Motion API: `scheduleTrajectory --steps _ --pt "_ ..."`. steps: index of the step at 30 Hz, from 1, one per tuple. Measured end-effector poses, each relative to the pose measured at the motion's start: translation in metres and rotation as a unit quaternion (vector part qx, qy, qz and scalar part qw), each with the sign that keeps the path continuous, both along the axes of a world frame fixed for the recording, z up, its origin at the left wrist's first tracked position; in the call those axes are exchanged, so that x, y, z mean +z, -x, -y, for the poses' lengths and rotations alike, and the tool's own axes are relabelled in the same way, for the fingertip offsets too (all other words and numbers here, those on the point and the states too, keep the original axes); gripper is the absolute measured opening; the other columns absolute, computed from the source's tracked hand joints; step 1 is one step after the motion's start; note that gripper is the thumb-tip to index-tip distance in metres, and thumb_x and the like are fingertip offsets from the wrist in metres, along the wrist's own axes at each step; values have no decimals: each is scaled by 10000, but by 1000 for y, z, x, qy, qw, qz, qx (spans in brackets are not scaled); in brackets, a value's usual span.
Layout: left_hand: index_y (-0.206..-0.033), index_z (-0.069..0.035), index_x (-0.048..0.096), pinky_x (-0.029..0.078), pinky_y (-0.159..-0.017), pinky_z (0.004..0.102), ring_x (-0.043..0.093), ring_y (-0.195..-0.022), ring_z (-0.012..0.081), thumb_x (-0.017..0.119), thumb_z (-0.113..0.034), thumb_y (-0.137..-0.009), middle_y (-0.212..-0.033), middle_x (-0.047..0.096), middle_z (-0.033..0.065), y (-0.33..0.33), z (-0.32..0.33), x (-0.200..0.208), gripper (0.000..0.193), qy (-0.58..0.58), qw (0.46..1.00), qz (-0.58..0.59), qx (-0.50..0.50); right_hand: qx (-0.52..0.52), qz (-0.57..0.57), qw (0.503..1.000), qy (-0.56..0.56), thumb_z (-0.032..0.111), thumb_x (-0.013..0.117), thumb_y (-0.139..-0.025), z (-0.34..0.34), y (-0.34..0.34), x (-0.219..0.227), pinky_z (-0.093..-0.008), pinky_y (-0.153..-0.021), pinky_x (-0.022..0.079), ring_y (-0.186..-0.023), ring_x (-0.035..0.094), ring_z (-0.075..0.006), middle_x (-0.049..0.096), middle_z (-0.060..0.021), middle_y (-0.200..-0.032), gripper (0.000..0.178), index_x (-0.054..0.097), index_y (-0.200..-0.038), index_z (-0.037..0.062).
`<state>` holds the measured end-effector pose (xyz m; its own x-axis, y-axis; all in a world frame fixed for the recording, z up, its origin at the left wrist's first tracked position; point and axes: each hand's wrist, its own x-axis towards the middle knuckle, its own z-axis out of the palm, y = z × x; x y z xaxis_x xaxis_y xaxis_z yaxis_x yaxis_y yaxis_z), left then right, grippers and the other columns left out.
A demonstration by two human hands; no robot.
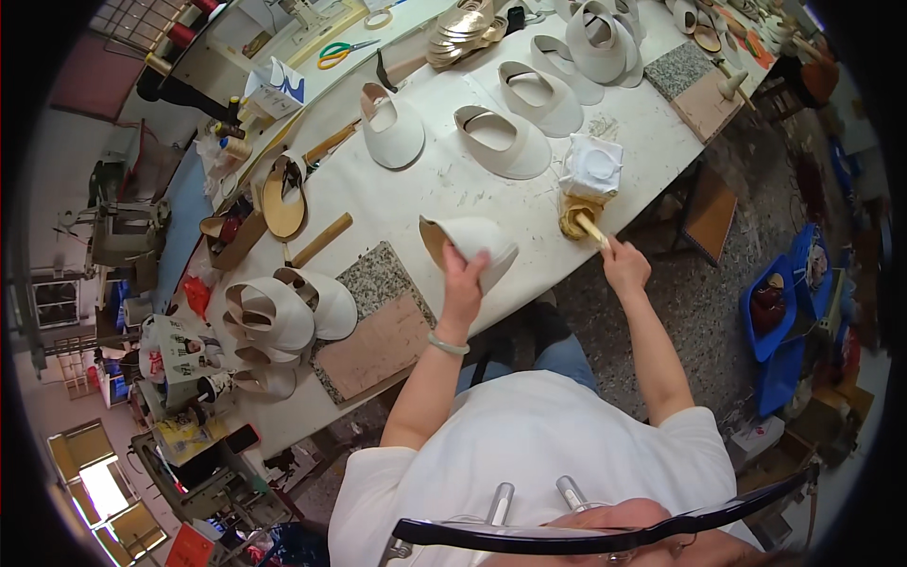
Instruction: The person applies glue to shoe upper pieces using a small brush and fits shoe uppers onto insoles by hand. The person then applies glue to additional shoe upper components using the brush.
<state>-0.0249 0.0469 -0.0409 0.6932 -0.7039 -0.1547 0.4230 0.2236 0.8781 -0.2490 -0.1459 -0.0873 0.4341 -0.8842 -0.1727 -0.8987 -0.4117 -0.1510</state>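
My left hand (461,282) grips a white shoe upper (484,244) over the table, its opening turned to the left and its tan lining showing. In my right hand (626,268) is the pale handle of a brush (591,230), the fingers closed round its end. The brush's other end is down in a glue-crusted pot (571,215) near the table's front edge, so its bristles are hidden. Right behind the pot sits a white, paper-wrapped block (592,168). More white shoe uppers (504,144) stand farther back.
Stone slabs topped with boards (376,348) lie to the left and at the far right. Several stacked uppers (269,317), a hammer with a wooden handle (323,240) and scissors (346,53) share the white table (430,194). Blue bins (777,307) stand on the floor at right.
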Motion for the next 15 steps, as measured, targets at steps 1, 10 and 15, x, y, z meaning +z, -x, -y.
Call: scheduleTrajectory --steps 1,10,15 --pt "-1374 -15 202 393 -967 307 495 -1138 189 548 -73 -895 -1265 477 135 5 7 3 593 32 999 -5 -25 -21 13 999 -20 387 544 -882 -7 12 0 -415 -663 497 -786 634 -296 640 -88 -800 292 654 -1084 207" --pt "-1434 -65 73 389 -997 329 506 -1154 207 497 36 -885 -1275 491 132 38 49 14 701 63 987 -19 -149 25 298 953 41 276 650 -859 -44 -35 83 -326 -570 457 -616 586 -237 588 -85 -691 234 695 -1015 107" --pt "-1430 -77 87 406 -978 325 507 -1148 203 495 18 -899 -1295 471 132 37 48 23 676 47 991 18 -122 67 397 915 41 314 625 -863 -46 -51 100 -370 -566 472 -659 619 -283 623 -94 -736 223 712 -979 145"
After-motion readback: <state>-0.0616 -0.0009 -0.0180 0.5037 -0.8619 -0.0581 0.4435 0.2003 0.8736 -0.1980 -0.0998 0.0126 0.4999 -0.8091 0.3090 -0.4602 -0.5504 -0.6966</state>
